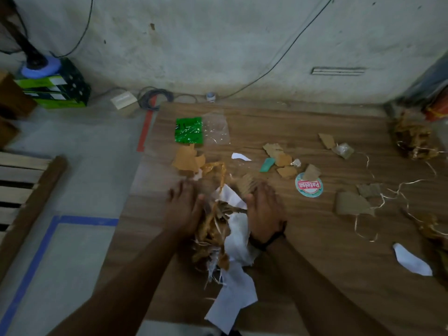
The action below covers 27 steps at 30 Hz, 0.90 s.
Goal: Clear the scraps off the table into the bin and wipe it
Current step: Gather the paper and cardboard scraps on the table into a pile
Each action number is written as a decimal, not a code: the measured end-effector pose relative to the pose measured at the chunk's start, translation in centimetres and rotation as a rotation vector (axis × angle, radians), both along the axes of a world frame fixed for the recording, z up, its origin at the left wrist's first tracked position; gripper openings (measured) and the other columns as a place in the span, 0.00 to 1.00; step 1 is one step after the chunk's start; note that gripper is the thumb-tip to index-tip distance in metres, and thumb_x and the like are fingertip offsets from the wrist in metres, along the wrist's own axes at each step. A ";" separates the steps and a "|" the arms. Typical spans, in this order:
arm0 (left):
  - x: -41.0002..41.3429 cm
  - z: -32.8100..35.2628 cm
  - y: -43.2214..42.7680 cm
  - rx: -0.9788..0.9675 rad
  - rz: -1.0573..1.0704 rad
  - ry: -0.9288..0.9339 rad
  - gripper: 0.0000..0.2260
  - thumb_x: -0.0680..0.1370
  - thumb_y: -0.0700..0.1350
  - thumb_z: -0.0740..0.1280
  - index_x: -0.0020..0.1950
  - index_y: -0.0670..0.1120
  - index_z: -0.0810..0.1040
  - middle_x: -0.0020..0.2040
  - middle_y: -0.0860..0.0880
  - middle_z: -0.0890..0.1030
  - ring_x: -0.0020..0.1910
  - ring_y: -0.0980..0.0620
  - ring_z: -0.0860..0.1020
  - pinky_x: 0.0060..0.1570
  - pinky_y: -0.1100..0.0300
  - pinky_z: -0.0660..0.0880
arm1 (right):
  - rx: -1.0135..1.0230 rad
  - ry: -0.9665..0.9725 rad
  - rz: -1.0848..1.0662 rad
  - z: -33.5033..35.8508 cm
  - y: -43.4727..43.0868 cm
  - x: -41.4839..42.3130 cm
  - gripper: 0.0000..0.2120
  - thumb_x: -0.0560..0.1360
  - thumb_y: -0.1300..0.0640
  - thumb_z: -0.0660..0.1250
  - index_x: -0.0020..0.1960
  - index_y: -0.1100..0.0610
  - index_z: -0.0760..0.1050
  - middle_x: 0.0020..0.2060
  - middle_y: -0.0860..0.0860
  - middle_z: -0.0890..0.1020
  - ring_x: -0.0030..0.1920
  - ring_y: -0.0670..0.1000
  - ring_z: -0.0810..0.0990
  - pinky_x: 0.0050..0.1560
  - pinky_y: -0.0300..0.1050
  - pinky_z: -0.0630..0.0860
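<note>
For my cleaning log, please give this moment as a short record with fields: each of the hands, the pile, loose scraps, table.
left hand: open, against the left side of the scrap pile
right hand: open, against the pile's right side
pile: white paper and brown shreds, near the table's front edge
loose scraps: green foil wrapper, round label, white paper piece
table: wood-grain top

Round label: "Patelsa", white on red, upside down.

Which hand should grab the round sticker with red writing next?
The right hand, probably. The round sticker lies just beside it on the table, while the left hand sits on the far side of the scrap pile.
</note>
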<state>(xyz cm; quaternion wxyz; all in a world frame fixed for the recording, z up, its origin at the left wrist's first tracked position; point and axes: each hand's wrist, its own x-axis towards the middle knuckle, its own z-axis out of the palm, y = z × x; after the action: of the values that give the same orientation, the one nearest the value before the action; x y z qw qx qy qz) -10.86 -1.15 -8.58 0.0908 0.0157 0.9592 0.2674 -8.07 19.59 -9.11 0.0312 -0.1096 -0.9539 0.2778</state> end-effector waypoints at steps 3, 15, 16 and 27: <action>1.3 1.5 3.1 0.225 -0.111 -0.081 0.31 0.77 0.60 0.45 0.78 0.49 0.54 0.78 0.47 0.55 0.77 0.47 0.52 0.74 0.52 0.50 | -0.329 -0.036 0.102 1.6 -2.6 0.0 0.36 0.76 0.37 0.42 0.75 0.58 0.58 0.75 0.55 0.62 0.75 0.51 0.57 0.74 0.41 0.49; -10.9 0.2 -6.3 0.304 0.210 0.002 0.31 0.78 0.67 0.49 0.73 0.47 0.60 0.70 0.39 0.69 0.69 0.38 0.68 0.70 0.41 0.62 | 0.006 -0.139 -0.302 0.2 12.4 -5.1 0.38 0.76 0.34 0.41 0.74 0.60 0.61 0.73 0.60 0.64 0.74 0.59 0.60 0.75 0.57 0.55; -10.9 -0.1 -5.2 0.283 0.155 0.004 0.31 0.78 0.67 0.47 0.70 0.47 0.63 0.68 0.40 0.71 0.67 0.38 0.69 0.70 0.43 0.62 | 0.030 -0.134 -0.269 -0.2 11.2 -5.6 0.39 0.76 0.34 0.41 0.73 0.61 0.63 0.72 0.60 0.66 0.73 0.59 0.61 0.74 0.57 0.56; -8.7 0.5 -2.6 0.541 -0.026 0.230 0.25 0.79 0.59 0.52 0.69 0.45 0.70 0.62 0.43 0.76 0.60 0.46 0.74 0.61 0.50 0.71 | -0.345 0.076 -0.117 1.4 3.7 -6.3 0.28 0.80 0.43 0.50 0.75 0.57 0.59 0.75 0.53 0.62 0.76 0.51 0.58 0.74 0.42 0.52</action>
<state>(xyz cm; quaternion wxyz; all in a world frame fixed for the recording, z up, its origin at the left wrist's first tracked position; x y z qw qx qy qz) -19.53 -3.73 -8.07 -0.0228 0.0817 0.8567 0.5088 -14.33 23.28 -7.67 0.0643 -0.1582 -0.8822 0.4388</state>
